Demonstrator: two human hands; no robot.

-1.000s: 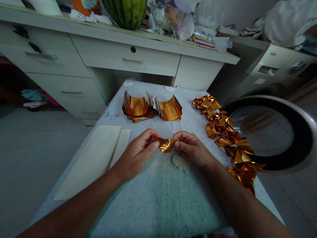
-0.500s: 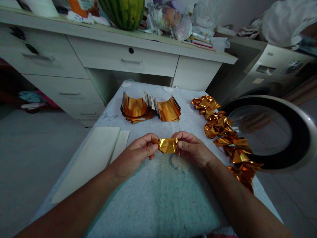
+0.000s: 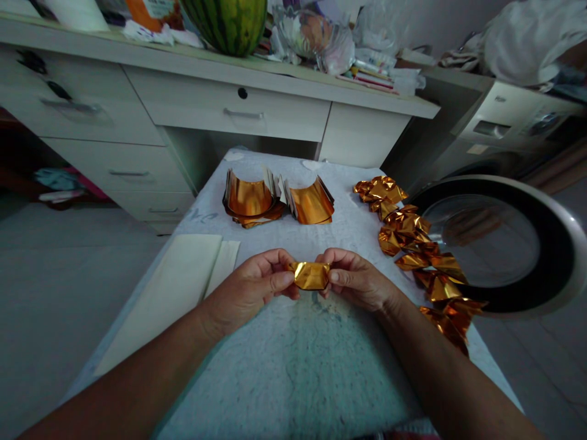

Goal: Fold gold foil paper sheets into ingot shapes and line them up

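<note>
A small piece of folded gold foil paper (image 3: 312, 276) is stretched between my two hands above the cloth-covered table (image 3: 293, 379). My left hand (image 3: 266, 278) pinches its left end between thumb and fingers. At the other end, my right hand (image 3: 355, 278) grips it the same way. Beyond the hands lie two stacks of curved gold foil sheets, the left stack (image 3: 251, 198) and the right stack (image 3: 312, 203). Along the table's right side runs a row of several folded gold foil pieces (image 3: 403, 229).
White paper sheets (image 3: 169, 293) lie on the table's left side. Behind stands a white desk with drawers (image 3: 243, 113), bearing a watermelon (image 3: 227, 24) and plastic bags. At the right, an open round washing machine door (image 3: 559, 256) reaches close to the table edge.
Both hands and the foil piece have moved down slightly, toward me. The foil's front face looks a little more evenly shaped, with both ends still pinched.
</note>
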